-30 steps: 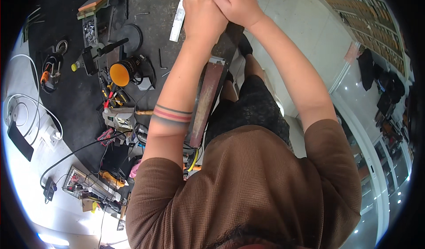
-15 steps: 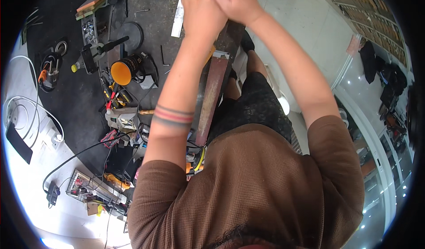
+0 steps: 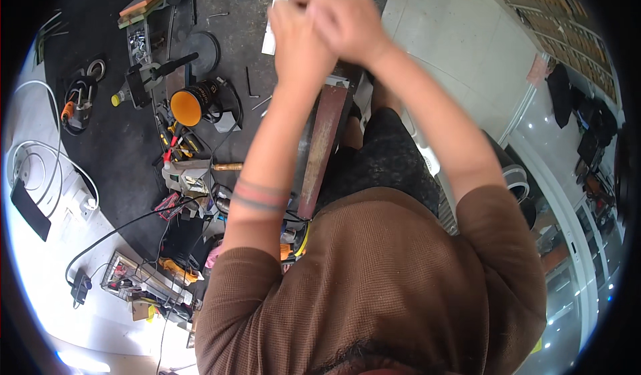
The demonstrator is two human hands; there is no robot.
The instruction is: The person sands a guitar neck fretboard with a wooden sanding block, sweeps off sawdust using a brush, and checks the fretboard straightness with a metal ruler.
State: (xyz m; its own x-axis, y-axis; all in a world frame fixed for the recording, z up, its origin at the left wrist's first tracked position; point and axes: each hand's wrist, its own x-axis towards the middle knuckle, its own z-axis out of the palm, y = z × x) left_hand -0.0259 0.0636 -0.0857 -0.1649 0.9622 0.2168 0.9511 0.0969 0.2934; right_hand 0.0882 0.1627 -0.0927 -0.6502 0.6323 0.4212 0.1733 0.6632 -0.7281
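My left hand (image 3: 300, 45) and my right hand (image 3: 347, 21) meet over the near edge of the dark workbench (image 3: 240, 28), the right lying partly over the left, both with curled fingers. Whatever they grip is hidden and blurred. A white flat strip (image 3: 270, 38) lies beside the left hand. Below the hands, a long reddish-brown bar (image 3: 321, 155) runs along the bench's edge, to the right of my left forearm.
Left on the bench are an orange-lined black mug (image 3: 188, 107), a clamped black fixture (image 3: 139, 88), hex keys (image 3: 248, 81), pliers (image 3: 175, 145) and cables (image 3: 133, 225). My legs are beside the bench; a rack (image 3: 561, 28) stands at upper right.
Compared with half a second ago, both hands have shifted down toward my body, still together. The right hand has tilted and is smeared by motion.
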